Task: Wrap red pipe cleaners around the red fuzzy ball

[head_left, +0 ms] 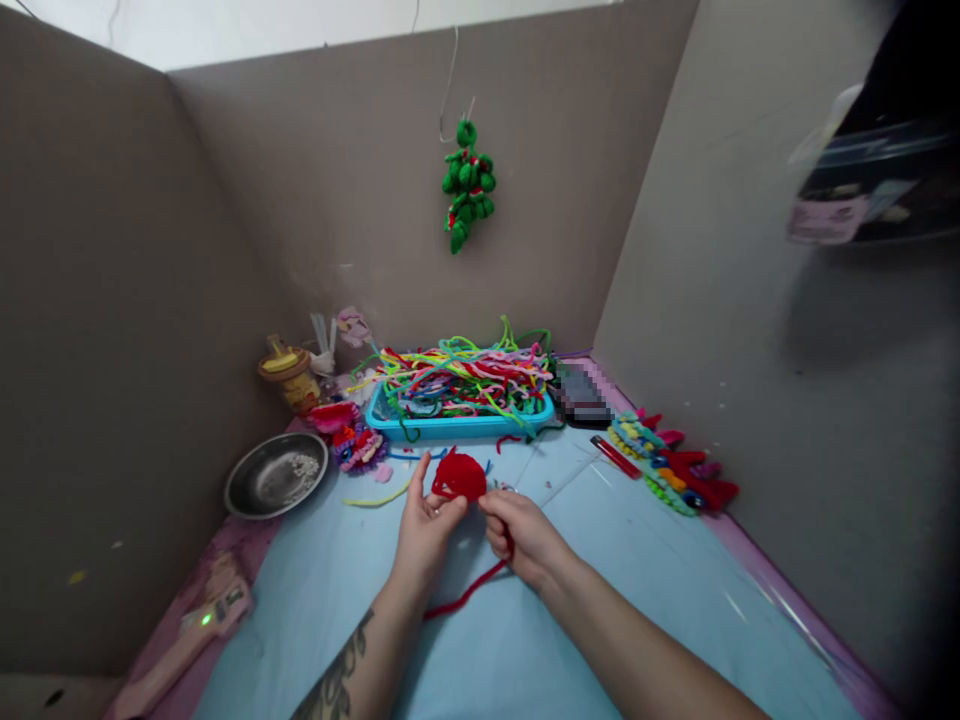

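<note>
A small rounded red yarn piece (459, 474) is held up above the table in front of me. My left hand (429, 515) grips its lower left edge between thumb and fingers, with the index finger pointing up beside it. At the lower right edge, the thumb and index finger of my right hand (517, 525) are pinched together, touching the piece. A strand of red yarn (469, 592) runs from under my right fist down to the left across the cloth. Whether a tool is also inside the right fist is hidden.
Behind my hands stands a blue tray (457, 428) heaped with coloured yarn strands. At left are a metal bowl (259, 485) with small white bits and a glue gun (217, 610). A red cutter (615, 457) and colourful crocheted pieces (671, 470) lie right. Grey partitions surround the table.
</note>
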